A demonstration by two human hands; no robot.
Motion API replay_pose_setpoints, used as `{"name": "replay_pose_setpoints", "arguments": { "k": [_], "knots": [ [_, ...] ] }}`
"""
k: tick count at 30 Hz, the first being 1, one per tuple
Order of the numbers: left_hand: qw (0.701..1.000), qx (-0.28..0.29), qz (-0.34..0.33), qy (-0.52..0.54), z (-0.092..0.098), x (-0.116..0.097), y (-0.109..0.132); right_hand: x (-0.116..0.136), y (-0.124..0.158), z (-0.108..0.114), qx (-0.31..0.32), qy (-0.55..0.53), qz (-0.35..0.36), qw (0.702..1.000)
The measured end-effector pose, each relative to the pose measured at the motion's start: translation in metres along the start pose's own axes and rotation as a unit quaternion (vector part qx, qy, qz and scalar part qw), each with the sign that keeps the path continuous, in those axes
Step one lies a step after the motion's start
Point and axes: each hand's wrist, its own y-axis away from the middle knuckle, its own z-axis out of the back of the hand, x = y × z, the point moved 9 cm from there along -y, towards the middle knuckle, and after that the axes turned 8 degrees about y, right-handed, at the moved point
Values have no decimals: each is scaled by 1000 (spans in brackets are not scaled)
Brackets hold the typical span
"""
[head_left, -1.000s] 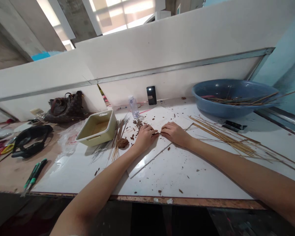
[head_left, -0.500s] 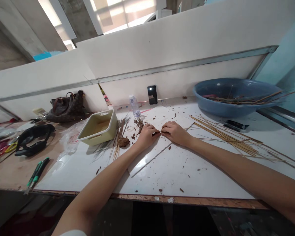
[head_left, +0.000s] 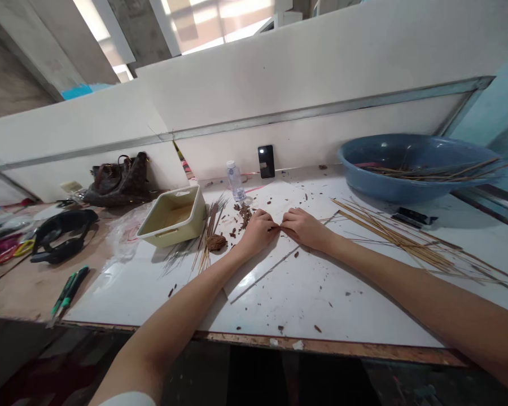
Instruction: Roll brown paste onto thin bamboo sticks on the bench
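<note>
Over the middle of the white tabletop [head_left: 355,321], my left hand [head_left: 259,230] and my right hand [head_left: 303,228] meet fingertip to fingertip. Both are closed in a pinch. What lies between the fingers is mostly hidden and too small to name. Below them a thin grey-brown stick [head_left: 265,276] slants across the table, passing close to my right hand. Brown crumbs [head_left: 244,215] are heaped just beyond my left hand, and a rough brown lump [head_left: 216,243] sits to its left. Long thin tan sticks [head_left: 406,242] lie loosely bunched to the right of my right hand.
A pale yellow-green tub [head_left: 163,238] stands at left beside more thin sticks [head_left: 209,225]. Behind are a clear bottle [head_left: 236,185] and a phone [head_left: 266,162] against the partition. A blue basin [head_left: 385,189] holds sticks at right. Green-and-black cutters [head_left: 70,293] lie near the front edge.
The view has shifted slightly, so the scene sits a little further right. Both hands stay together in the same place, and their fingertips have drawn slightly closer.
</note>
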Motion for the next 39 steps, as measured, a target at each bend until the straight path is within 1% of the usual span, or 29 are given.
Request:
{"name": "replay_pose_setpoints", "arguments": {
  "k": [5, 10, 12, 17, 20, 25, 28, 31, 34, 39],
  "knots": [
    [1000, 5, 13, 6, 0, 1, 0, -7, 3, -1, -9, -51, -35, 998],
    [999, -14, 19, 23, 4, 1, 2, -24, 13, 10, -73, -113, -118, 984],
    [999, -25, 22, 39, 6, 2, 1, -28, 15, 13, -84, -120, -131, 980],
    [998, -7, 38, 47, 1, 4, -2, -26, 15, 7, -54, -107, -108, 987],
    [998, -5, 52, 47, 0, 4, -5, -24, 14, 4, -51, -100, -100, 989],
    [998, 6, 69, 3, -5, -3, -7, -23, 13, 2, -37, -89, -83, 992],
    [997, -1, 70, -20, -6, -6, -6, -30, 16, 5, -38, -101, -84, 991],
    [997, -12, 75, -9, -5, -5, -4, -38, 19, 7, -39, -127, -92, 987],
    [997, -15, 75, 1, -4, -3, -3, -42, 21, 5, -29, -142, -93, 985],
    [996, -23, 81, 10, -3, -1, -3, -42, 18, -1, -21, -134, -79, 988]
  ]
}}
